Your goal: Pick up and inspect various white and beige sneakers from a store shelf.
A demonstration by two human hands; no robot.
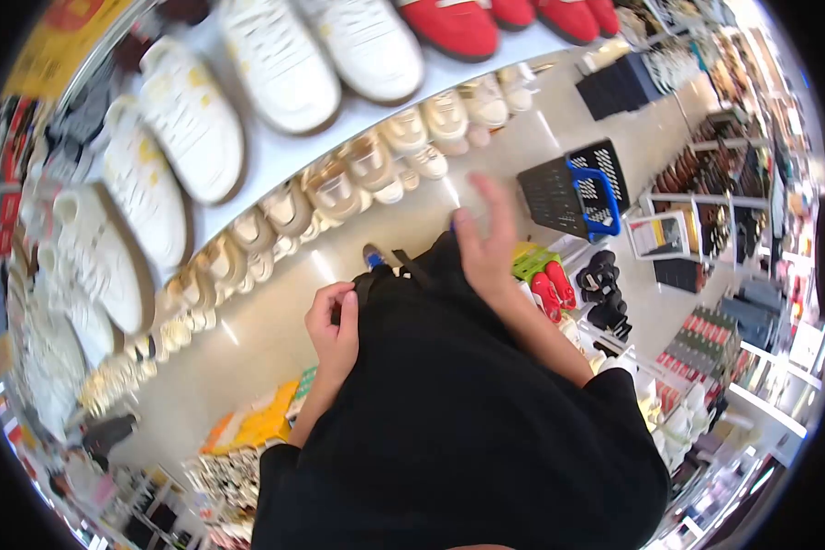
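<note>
My left hand (333,323) is at the left side of my black shirt (458,412), its fingers closed on a black strap (364,293) at waist height. My right hand (488,240) reaches forward over the floor, open and slightly blurred, with its fingers stretched out and nothing in them. Ahead of both hands, a white shelf (275,151) carries white sneakers (280,69) and red shoes (454,26). Below it stands a row of beige shoes (335,186).
To the right of my right hand, a dark shopping basket (550,197) with a blue handle stands on the floor. Red clogs (552,289) and black sandals (603,293) sit on a low display. Yellow packages (257,423) lie at lower left. Shoe racks (706,170) line the right.
</note>
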